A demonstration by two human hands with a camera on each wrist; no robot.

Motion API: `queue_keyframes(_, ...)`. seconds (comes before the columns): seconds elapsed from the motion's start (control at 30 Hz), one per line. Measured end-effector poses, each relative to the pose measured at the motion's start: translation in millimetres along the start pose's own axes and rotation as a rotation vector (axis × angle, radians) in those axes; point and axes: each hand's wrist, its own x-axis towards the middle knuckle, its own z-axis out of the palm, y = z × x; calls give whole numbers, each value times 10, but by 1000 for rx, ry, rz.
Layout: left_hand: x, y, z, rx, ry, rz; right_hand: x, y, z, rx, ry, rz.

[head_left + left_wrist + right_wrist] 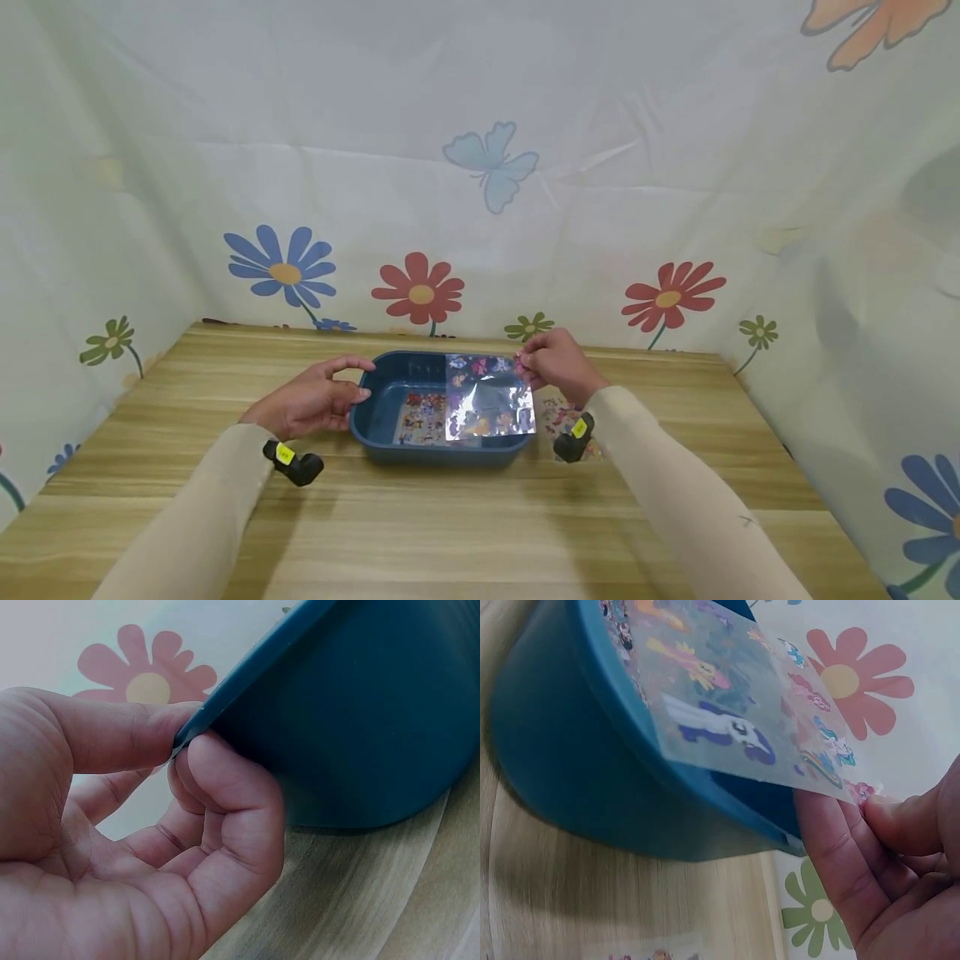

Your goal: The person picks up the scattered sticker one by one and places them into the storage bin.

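Spanning the whole background, a pale fabric backdrop with printed flowers and butterflies stood behind the wood-grain tabletop, where we saw two cream sleeves reach in from the near side. Between them, a blue oval-cornered plastic basin rested on the wood. At its left end we saw the left hand pinch the rim, its thumb on one side and bent fingers on the other. Beyond the opposite end, the right hand gripped a corner of a clear pony sticker sheet between thumb and fingers. We found that sheet spread above the right part of the basin, glare across its middle; whether it touched the rim, we could not tell. Partly covered by it, more sticker material lay on the basin floor. Another sticker sheet lay on the tabletop, just right of the basin. Smallest were two black wrist devices with yellow labels, one at each cuff.
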Motion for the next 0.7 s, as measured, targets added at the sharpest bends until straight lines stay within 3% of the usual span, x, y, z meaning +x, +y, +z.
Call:
queue_keyframes(0.3,-1,-12,-21,-31,-28,16,48,-23,122,4,-17,8)
queue_keyframes(0.7,13,-31,-19,-29,2,7,93,-97,257,-42,-41,24)
